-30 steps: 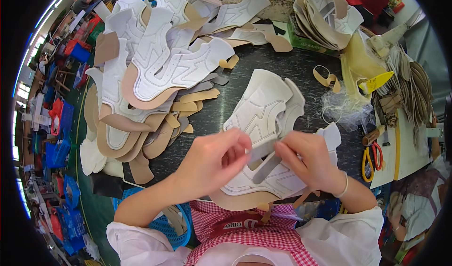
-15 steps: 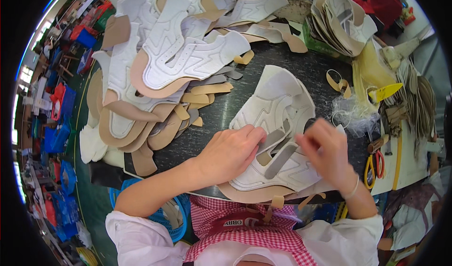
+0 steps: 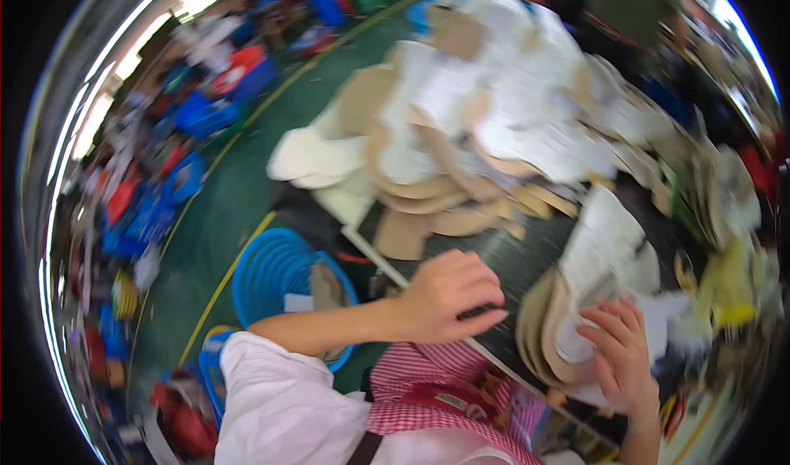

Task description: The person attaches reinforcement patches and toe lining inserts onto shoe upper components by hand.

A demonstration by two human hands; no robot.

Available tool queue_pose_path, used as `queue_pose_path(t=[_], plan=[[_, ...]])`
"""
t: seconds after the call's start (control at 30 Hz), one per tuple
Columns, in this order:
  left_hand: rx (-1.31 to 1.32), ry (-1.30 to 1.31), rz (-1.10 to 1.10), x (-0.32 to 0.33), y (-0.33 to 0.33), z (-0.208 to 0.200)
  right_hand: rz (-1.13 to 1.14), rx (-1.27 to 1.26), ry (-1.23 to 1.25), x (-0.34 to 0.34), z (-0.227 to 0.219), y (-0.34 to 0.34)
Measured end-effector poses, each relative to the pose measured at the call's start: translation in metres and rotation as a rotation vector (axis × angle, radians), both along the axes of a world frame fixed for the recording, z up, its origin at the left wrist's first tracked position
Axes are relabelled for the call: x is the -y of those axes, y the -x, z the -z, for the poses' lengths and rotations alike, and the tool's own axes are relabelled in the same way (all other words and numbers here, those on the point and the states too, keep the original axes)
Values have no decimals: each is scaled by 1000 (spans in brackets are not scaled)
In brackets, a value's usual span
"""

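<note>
Near the table's front edge, a white shoe upper with beige lining lies at the right, with beige layers along its left side. My right hand is at its lower part, fingers spread and nothing seen in them; whether it touches is hard to tell. My left hand hovers over the table edge, left of that upper. Its fingers are loosely bent and the thumb stands apart, with only dark tabletop showing in the gap. Farther back, a large pile of white shoe uppers with beige linings is blurred by motion.
Left of the table stand blue baskets, with grey-beige pieces in one. Small tan strips lie before the pile. At the right are a stack of uppers and a yellowish plastic bag. Beyond the green floor are blue bins.
The view has swung left, so the table and pile appear farther right. My left hand has left the upper and moved leftward. My right hand has gone from bent fingers to spread ones.
</note>
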State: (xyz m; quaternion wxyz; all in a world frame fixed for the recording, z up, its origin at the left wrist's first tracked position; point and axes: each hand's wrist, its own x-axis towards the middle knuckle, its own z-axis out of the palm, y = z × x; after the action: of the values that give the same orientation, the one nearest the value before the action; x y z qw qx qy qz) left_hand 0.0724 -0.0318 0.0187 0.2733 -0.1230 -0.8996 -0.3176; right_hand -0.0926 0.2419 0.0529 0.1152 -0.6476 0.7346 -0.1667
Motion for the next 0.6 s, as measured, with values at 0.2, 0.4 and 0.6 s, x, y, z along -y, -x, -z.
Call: queue_pose_path(t=[0.2,0.4,0.6], plan=[[-21,262,-572,94,-65,2,-79,-29,-22,10,41,-38],[203,427,-672,203,-55,16,26,-132,135,-2,31,-41],[47,-448,-760,216,-74,30,148,-76,219,-7,4,-51]])
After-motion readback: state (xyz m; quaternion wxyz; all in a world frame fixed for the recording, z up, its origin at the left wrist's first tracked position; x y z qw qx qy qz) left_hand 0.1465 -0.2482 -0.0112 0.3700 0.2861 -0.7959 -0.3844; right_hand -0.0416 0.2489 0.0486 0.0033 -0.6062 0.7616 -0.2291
